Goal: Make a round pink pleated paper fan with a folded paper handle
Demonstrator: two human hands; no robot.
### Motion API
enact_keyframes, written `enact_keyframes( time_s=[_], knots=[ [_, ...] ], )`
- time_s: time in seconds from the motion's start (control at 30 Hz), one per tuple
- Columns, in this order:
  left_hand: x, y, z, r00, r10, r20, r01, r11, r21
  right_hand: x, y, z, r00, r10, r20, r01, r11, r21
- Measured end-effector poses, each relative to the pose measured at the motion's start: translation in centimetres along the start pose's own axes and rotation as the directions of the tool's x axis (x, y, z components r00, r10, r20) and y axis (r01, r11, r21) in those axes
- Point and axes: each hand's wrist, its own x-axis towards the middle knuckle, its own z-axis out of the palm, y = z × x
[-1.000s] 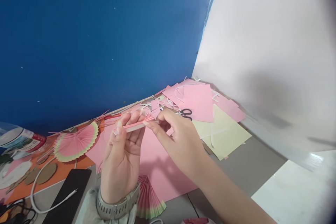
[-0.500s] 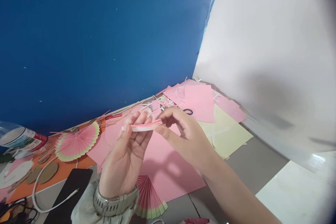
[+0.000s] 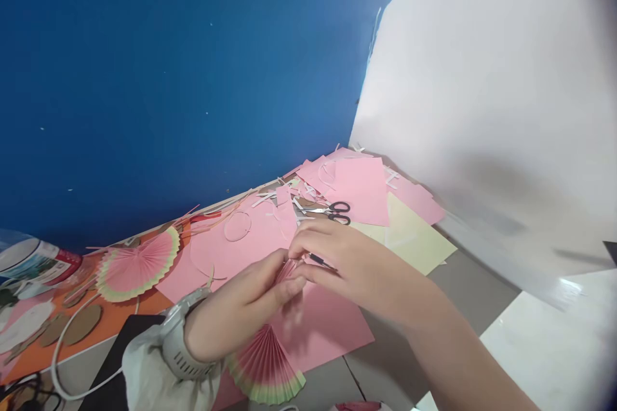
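My left hand (image 3: 250, 295), with a watch (image 3: 186, 334) on its wrist, reaches in from the left and pinches a pleated pink paper (image 3: 286, 270). The fingers of my right hand (image 3: 342, 257) close on the same paper from the right, and both hands cover most of it. A short dark, slim thing (image 3: 319, 261) shows between my right fingers; whether it is held, I cannot tell. Just below the hands lies a pleated paper fan (image 3: 267, 366), pink with a yellow-green rim. Beneath them spreads a large pink sheet (image 3: 337, 327).
Black-handled scissors (image 3: 332, 210) lie beyond my hands among paper scraps. A second, wider fan (image 3: 139, 263) rests at left, near cardboard ovals (image 3: 83, 325), a white cable (image 3: 58, 359) and a labelled bottle (image 3: 41, 260). At right is a pale yellow sheet (image 3: 419, 237); a blue wall (image 3: 193, 77) stands behind.
Both hands have come down toward the lower fan. My left hand has turned from palm up to its back showing, and the pleated paper has turned with it. The scissors are now uncovered.
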Motion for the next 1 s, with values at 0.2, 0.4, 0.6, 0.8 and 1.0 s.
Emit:
enact_keyframes(
  time_s=[0.2,0.4,0.6,0.8,1.0],
  knots=[
    [-0.1,0.4,0.6,0.988,-0.04,-0.15,0.013,0.984,-0.178,-0.3,2.2,-0.2,0.994,0.05,-0.098,-0.035,0.989,0.146],
    [-0.4,0.6,-0.2,0.884,-0.102,-0.456,-0.079,0.929,-0.362,-0.2,7.8,-0.1,0.874,0.353,-0.335,-0.445,0.857,-0.258],
    [0.0,0.5,-0.8,0.843,-0.097,-0.529,-0.139,0.911,-0.389,1.8,12.9,1.1,0.868,0.389,-0.308,-0.496,0.703,-0.509],
    [-1.4,1.1,-1.0,0.885,-0.126,-0.448,-0.066,0.919,-0.388,3.3,15.0,1.5,0.874,0.467,-0.131,-0.441,0.652,-0.617],
    [-3.3,2.0,-0.4,0.914,-0.08,-0.398,-0.062,0.941,-0.332,4.2,15.5,0.1,0.827,0.563,0.015,-0.424,0.639,-0.642]
  ],
)
